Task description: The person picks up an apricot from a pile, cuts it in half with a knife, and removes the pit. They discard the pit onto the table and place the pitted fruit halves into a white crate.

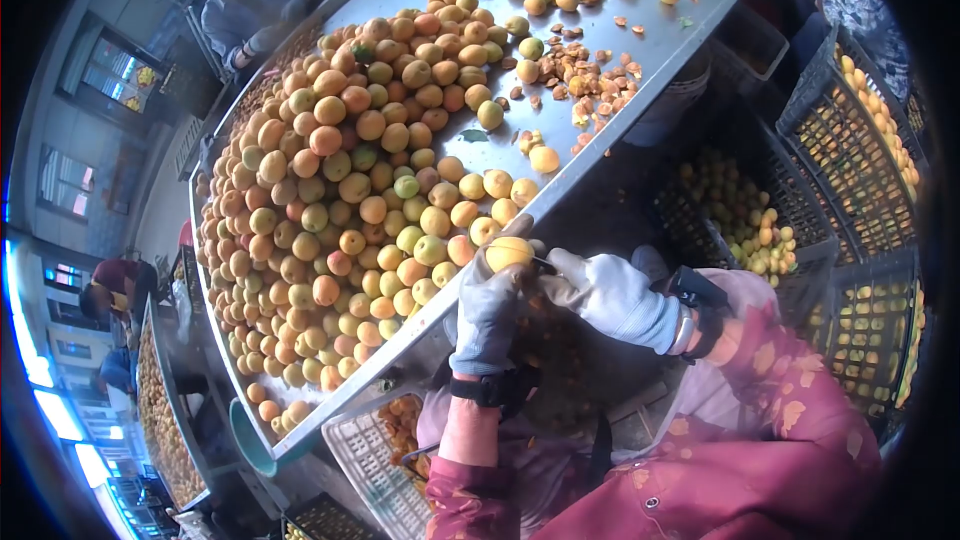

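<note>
Both of my hands wear pale gloves and meet near the metal table's front edge. My left hand [487, 312] is closed around a yellow-orange fruit [509, 254], which shows above the glove. Close against that fruit on its right is my right hand [605, 294], its fingers bent together around something too small and dark to make out. Just beyond the table edge lies a large heap of orange, yellow and green fruits [340, 170]. Brown-orange pits or scraps [590, 80] form a small pile farther up the table.
The metal table's raised rim [590, 155] runs diagonally past my hands. Below it stands a white crate [360, 460] with orange pieces. Black crates [860, 330] of fruit stand at the right. A co-worker [250, 0] is across the table; another person's patterned sleeve [865, 15] shows at upper right.
</note>
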`<action>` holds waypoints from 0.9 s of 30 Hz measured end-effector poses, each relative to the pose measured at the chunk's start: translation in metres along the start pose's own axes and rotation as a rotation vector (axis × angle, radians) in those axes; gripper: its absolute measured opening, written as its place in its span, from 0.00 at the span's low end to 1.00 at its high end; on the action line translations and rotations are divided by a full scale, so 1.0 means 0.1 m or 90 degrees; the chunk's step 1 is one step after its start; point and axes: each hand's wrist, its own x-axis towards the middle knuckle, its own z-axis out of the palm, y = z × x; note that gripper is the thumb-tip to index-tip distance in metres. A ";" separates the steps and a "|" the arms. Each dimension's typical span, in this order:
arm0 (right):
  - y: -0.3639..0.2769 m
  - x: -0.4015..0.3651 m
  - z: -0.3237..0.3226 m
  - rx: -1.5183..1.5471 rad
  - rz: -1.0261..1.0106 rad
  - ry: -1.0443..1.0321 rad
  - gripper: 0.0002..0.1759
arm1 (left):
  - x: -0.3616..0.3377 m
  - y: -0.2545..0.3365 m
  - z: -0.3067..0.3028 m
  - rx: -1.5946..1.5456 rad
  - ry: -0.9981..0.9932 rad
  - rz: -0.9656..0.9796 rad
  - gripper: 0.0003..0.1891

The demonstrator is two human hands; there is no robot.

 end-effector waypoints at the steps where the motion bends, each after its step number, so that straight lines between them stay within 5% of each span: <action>1: 0.02 0.00 0.00 -0.001 0.001 0.002 0.16 | 0.03 -0.08 -0.02 -0.010 -0.006 0.025 0.29; 10: 0.14 0.03 -0.08 -0.039 -0.036 -0.044 0.13 | -0.01 0.17 0.08 0.202 0.003 -0.008 0.26; 12: 0.09 0.10 -0.17 0.189 0.201 -0.196 0.21 | 0.01 0.12 0.07 0.217 0.009 0.009 0.25; 16: -0.04 0.12 -0.38 -0.041 0.160 -0.194 0.23 | 0.00 0.14 0.10 0.303 0.041 0.028 0.24; 20: -0.15 0.19 -0.48 0.030 0.304 -0.292 0.25 | 0.00 0.11 0.13 0.322 0.057 0.002 0.23; 27: -0.14 0.04 -0.14 0.100 0.243 -0.173 0.23 | 0.05 -0.13 0.13 -0.074 0.044 0.007 0.29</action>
